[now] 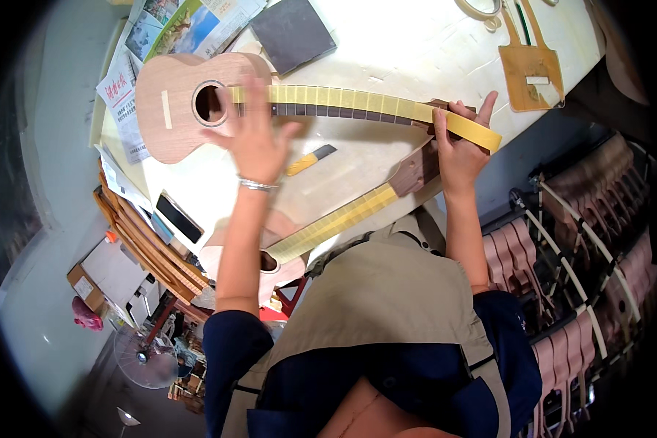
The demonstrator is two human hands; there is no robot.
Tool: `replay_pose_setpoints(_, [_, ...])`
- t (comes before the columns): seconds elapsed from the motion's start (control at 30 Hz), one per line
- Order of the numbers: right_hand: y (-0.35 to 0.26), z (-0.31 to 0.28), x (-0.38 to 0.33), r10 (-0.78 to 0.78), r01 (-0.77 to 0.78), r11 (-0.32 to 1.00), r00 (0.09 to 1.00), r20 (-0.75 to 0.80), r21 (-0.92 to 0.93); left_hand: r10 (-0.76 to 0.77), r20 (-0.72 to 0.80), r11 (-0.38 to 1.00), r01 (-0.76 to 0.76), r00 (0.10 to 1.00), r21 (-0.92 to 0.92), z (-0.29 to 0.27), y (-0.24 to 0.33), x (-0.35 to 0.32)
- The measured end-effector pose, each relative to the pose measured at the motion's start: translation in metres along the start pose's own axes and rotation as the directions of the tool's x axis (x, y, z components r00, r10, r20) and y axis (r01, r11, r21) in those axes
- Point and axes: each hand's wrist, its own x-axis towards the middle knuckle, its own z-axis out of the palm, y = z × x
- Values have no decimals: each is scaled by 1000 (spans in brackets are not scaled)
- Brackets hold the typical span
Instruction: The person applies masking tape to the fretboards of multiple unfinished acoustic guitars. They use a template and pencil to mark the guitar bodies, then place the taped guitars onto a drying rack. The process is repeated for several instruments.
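A bare-wood ukulele (177, 130) lies on the table, its body at the left and its neck reaching right. Yellow tape (387, 104) runs along its fretboard and past the headstock end. Over the fretboard end by the sound hole is my left hand (259, 150), open with fingers spread and smeared by motion; whether it touches the tape I cannot tell. At the headstock, my right hand (461, 150) grips the loose end of the tape, one finger sticking out. Nearer me lies a second ukulele (416, 169), its fretboard covered in yellow tape, partly hidden by my left arm.
A dark square sheet (293, 35) and newspapers (175, 29) lie at the far left. A yellow-and-dark blade-like tool (311, 160) rests between the necks. A phone (179, 217) sits near the left edge. Tape rolls (480, 6) are far right. Racks of necks (511, 252) stand right.
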Motion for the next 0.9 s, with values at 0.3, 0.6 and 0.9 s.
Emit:
replay_pose_setpoints(0.3, [11, 12, -5, 1, -16, 956, 999, 51, 294, 498, -174, 621, -489, 850, -612, 13, 117, -29])
replay_pose_setpoints(0.6, [23, 17, -9, -71, 49, 920, 997, 43, 388, 18, 374, 865, 173, 927, -471, -19, 57, -40])
replay_pose_setpoints(0.9, [24, 21, -8, -81, 85, 948, 996, -26, 308, 41, 359, 292, 332, 933, -897, 1, 133, 14])
